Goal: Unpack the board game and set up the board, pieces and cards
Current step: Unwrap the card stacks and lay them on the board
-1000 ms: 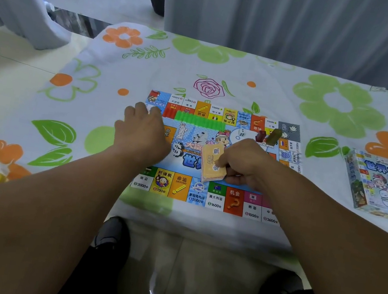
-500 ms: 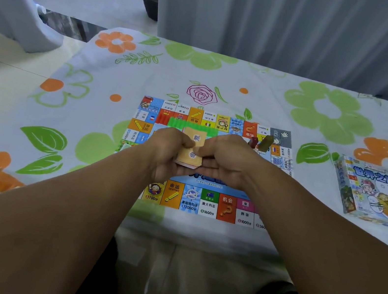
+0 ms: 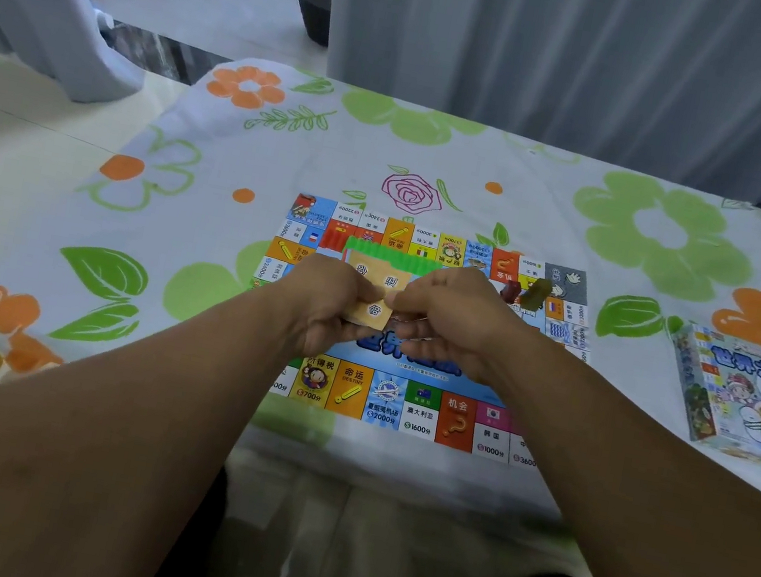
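Holding a stack of orange cards [image 3: 374,287] between them, both hands hover over the middle of the game board [image 3: 420,412]. The left hand [image 3: 321,311] grips the stack's left side with curled fingers and its thumb on the top card. The right hand [image 3: 451,321] pinches the right side, thumb on top. The thumbs nearly meet on the top card.

The board lies flat on the flowered table [image 3: 538,189], close to its near edge. A green stack [image 3: 392,255] lies on the board towards the board's far edge, just beyond the held cards. A red playing piece [image 3: 511,292] and an olive playing piece [image 3: 536,293] stand close together near the board's far right corner. The game box [image 3: 755,400] lies at the table's right edge, well apart from the board.
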Demonstrator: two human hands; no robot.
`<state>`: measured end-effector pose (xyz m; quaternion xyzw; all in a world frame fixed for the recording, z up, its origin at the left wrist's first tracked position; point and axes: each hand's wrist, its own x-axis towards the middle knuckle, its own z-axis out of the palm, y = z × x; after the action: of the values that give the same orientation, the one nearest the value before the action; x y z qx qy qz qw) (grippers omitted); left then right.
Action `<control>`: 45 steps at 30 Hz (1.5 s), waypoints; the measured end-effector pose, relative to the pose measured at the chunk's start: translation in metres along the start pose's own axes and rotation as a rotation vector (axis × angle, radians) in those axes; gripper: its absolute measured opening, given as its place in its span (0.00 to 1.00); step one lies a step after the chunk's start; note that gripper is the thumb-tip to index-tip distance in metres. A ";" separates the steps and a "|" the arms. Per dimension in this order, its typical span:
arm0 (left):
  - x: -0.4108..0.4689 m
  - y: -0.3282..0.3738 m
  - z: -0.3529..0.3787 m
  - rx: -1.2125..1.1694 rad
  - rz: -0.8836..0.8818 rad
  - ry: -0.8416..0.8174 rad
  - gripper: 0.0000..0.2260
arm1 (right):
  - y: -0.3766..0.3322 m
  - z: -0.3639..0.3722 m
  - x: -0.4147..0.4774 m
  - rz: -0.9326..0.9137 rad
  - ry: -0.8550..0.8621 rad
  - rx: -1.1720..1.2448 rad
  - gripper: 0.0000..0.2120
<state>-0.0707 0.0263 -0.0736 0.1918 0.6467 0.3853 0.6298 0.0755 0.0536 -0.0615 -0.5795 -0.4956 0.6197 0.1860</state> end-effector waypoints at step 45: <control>0.025 0.002 0.006 0.058 0.005 0.099 0.07 | 0.010 0.007 0.024 -0.038 0.038 -0.133 0.12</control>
<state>-0.0686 0.0469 -0.0881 0.1925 0.6876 0.3769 0.5900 0.0664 0.0661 -0.0835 -0.5929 -0.5429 0.5705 0.1682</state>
